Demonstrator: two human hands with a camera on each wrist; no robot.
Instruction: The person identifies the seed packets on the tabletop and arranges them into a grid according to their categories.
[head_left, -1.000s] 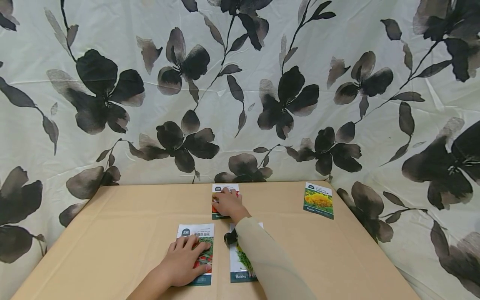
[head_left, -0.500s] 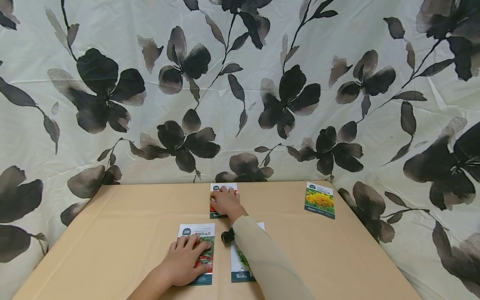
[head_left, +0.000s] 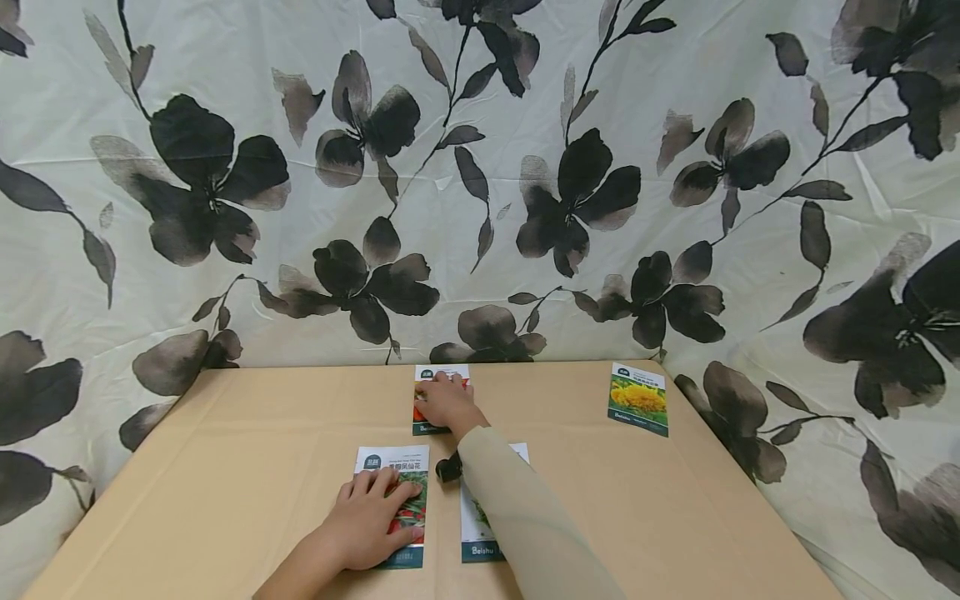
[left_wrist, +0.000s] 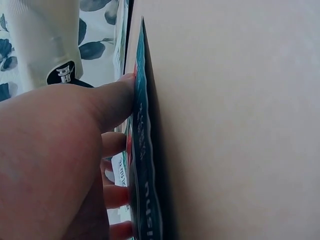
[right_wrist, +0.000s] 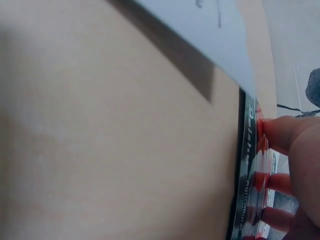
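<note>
Spread, nearly straight fingers of the left hand lie on the near packet, gripping nothing; those of the right hand likewise, on the far packet. Both look light, bendable, perhaps slick — best pinched at an edge beyond the fingers.

There are four printed packets, two grips, one tabletop and one floral cloth.

Head view: bright, even light, faint shadows on worktop. Left-wrist view dimmer, soft; packet lettering blurred, dark shadow along its edge.
</note>
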